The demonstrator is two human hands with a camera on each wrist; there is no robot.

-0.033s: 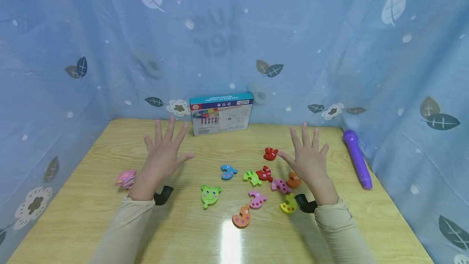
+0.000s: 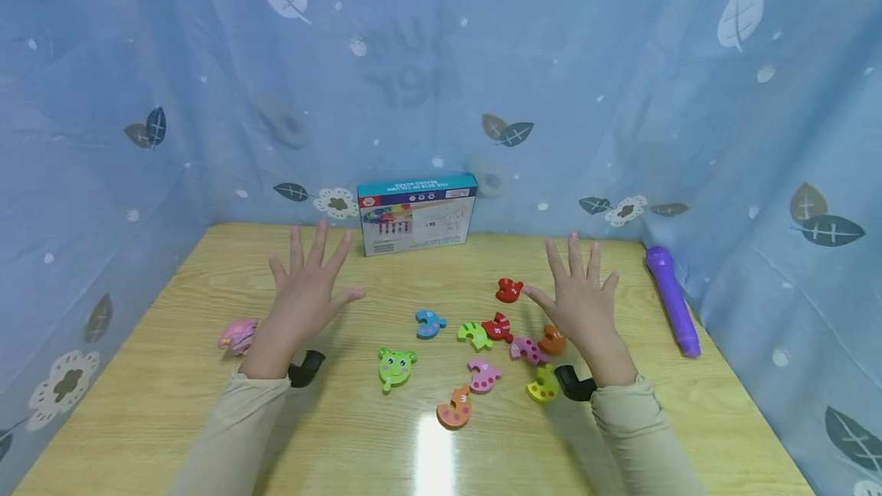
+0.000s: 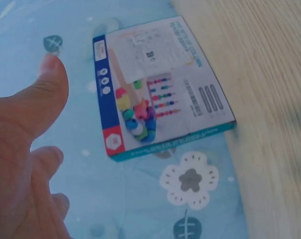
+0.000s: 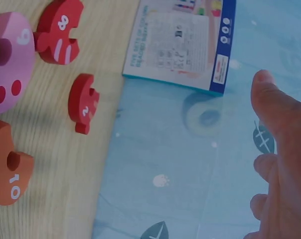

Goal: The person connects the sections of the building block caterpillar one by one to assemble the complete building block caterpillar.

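My left hand (image 2: 303, 301) hovers over the left half of the table, fingers spread, holding nothing. Similarly spread and bare, my right hand (image 2: 584, 305) is above the right side, its thumb tip near a red piece numbered 2 (image 2: 508, 292). Between the hands lie a green smiling animal-head piece (image 2: 395, 368), a blue piece (image 2: 432, 330) and a green striped piece (image 2: 477, 333). Close to the right hand are a red 8 (image 2: 499, 325), a pink spotted piece (image 2: 529, 351), an orange 10 (image 4: 2, 169) and a yellow piece (image 2: 544, 387). Nearer the front sit a pink 4 (image 2: 485, 376) and an orange 3 (image 2: 455, 412).
A flat printed box (image 2: 420, 224) stands at the back edge against a blue leaf-patterned curtain (image 2: 441, 83). At the right edge lies a purple microphone-shaped stick (image 2: 674, 301). Beside the left wrist is a small pink object (image 2: 237, 336). Black curved mounts (image 2: 575, 383) show at both wrists.
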